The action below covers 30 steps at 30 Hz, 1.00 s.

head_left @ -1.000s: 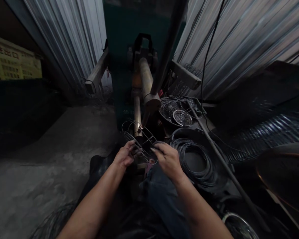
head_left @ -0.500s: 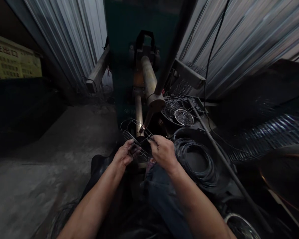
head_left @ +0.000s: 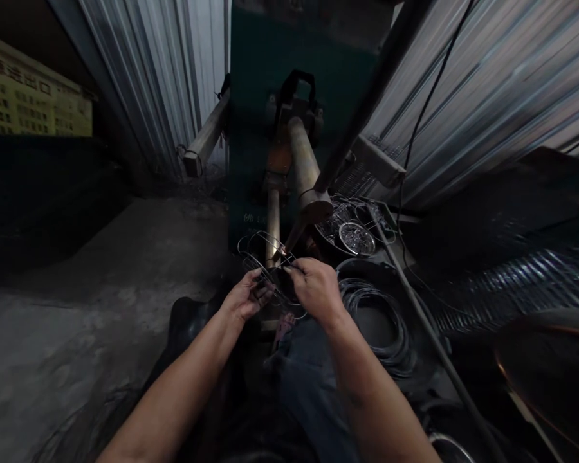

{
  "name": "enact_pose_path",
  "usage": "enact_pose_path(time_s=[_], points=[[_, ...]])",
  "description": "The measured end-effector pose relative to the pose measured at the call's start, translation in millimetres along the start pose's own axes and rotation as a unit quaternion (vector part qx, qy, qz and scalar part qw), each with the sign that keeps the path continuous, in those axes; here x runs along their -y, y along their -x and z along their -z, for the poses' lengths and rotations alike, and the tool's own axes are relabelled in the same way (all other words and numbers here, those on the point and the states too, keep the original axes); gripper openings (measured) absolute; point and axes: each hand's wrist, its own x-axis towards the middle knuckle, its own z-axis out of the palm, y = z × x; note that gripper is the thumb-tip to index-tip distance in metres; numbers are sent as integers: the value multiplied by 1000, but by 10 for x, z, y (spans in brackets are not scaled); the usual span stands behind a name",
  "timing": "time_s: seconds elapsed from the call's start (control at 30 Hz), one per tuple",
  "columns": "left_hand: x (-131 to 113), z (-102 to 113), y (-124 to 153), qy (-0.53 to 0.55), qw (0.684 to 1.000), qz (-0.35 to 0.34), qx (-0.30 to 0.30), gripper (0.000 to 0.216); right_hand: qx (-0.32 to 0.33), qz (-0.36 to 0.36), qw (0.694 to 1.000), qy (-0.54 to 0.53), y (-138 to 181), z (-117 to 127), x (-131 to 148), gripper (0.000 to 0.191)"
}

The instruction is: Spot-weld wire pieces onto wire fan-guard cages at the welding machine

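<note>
A bent wire frame (head_left: 257,262) with rounded loops is held between both my hands, beside the electrode tips of a green spot welding machine (head_left: 257,154). My left hand (head_left: 247,297) is closed on the frame's left side, thumb on top and fingers curled underneath. On its right side, my right hand (head_left: 317,287) pinches the wire between thumb and fingers. The upper electrode (head_left: 295,233) slants down to the end of the brass-coloured lower arm (head_left: 273,215), where the wires lie. The dark surroundings hide whether the tips press on the wire.
To the right, a black tub holds coiled wire rings (head_left: 401,350). Behind it a round dish (head_left: 357,239) of small metal pieces sits among wire loops. A long bar (head_left: 427,318) runs alongside. Shiny wire racks (head_left: 525,273) lie far right; a yellow crate (head_left: 29,103) stands left.
The view has shifted, so the machine appears slightly further right and lower. Both hands keep hold of the wire frame close to the electrodes, with little movement.
</note>
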Motion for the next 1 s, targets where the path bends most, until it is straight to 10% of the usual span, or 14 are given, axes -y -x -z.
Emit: enact_pose_path(time_s=[0.53,0.73,0.8,0.9,1.0], points=[[-20,-83,22,2,1000,19,-13,20,28,-32,991,123,-199,-19,94,19],[70,161,92,-227,970,-52,-69,54,5,-21,1000,-14,-145,58,20,15],[111,302,147,-380,894,-220,-91,59,-45,-8,989,-141,12,93,-163,12],[175,430,170,-567,649,-506,-46,65,-103,-40,961,-255,390,37,-513,20],[243,405,76,-637,467,-613,-3,72,-96,-85,945,-300,739,-146,-746,19]])
